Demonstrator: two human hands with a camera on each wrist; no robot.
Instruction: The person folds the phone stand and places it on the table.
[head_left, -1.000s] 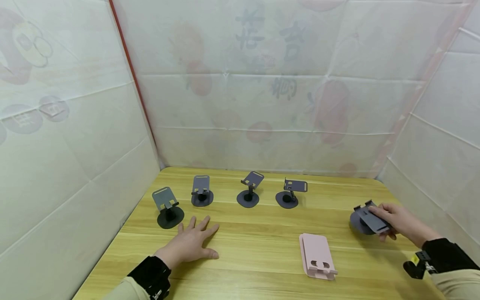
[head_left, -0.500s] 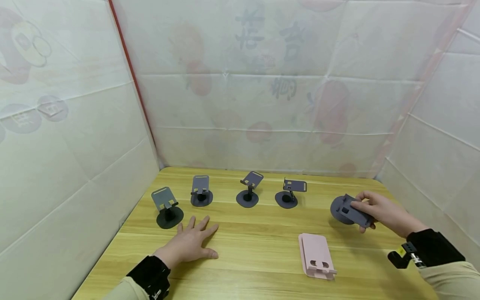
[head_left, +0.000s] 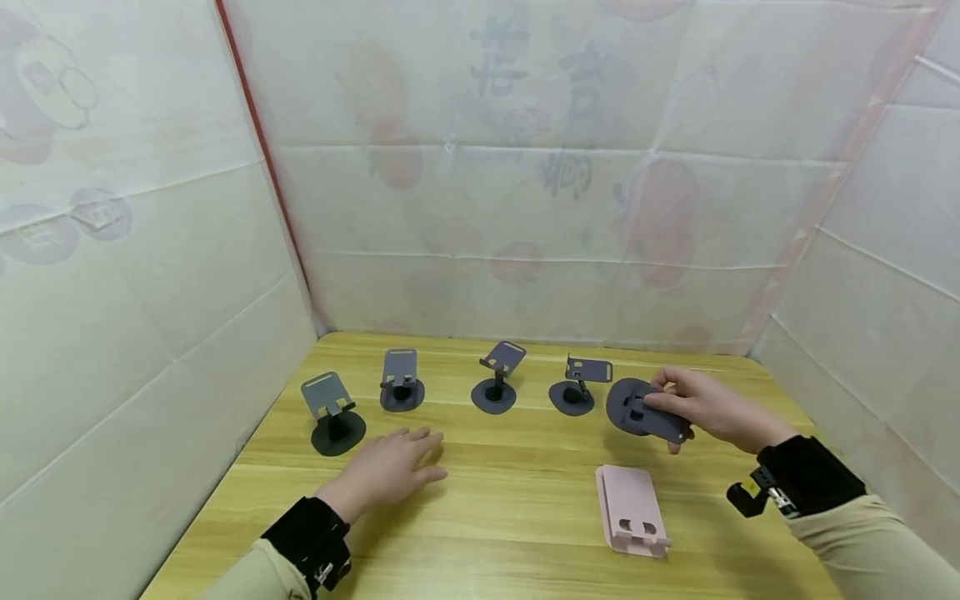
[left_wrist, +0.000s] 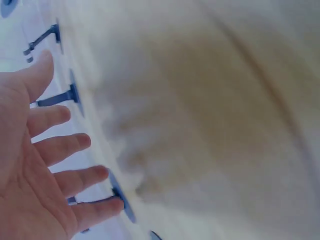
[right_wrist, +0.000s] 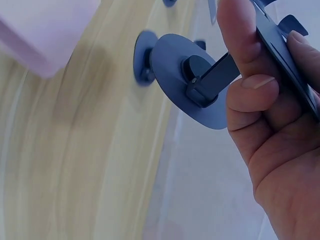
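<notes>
held stand: a dark grey phone stand [head_left: 647, 411] with a round base, up off the surface, tipped so the base faces left; it sits on the far right side, just right of the row's last stand
right hand: the right hand [head_left: 708, 406] has it by the plate, thumb on one face and fingers curled round the other; the wrist view shows the base and short post sticking out past the fingertips [right_wrist: 248, 47]
left hand: the left hand [head_left: 390, 469] is empty, fingers spread loose and straight, palm down low over the near left part of the surface; can't tell if it actually touches the wood
pink stand: a pink stand [head_left: 632, 521] lies folded flat, near right, close to the held one but not touching
row of stands: four more dark stands upright along the far side, going left to right: [head_left: 335, 412], [head_left: 401, 381], [head_left: 497, 377], [head_left: 579, 382]; the leftmost sits a bit nearer than the others, just beyond the left hand
surface: light wooden surface [head_left: 517, 467] with visible grain
walls: pale sheeting [head_left: 525, 167] with faded red prints closes it in on left, far and right sides
sleeves: black cuffs over beige sleeves on both arms, small black clip thing on the right wrist [head_left: 761, 492]
</notes>
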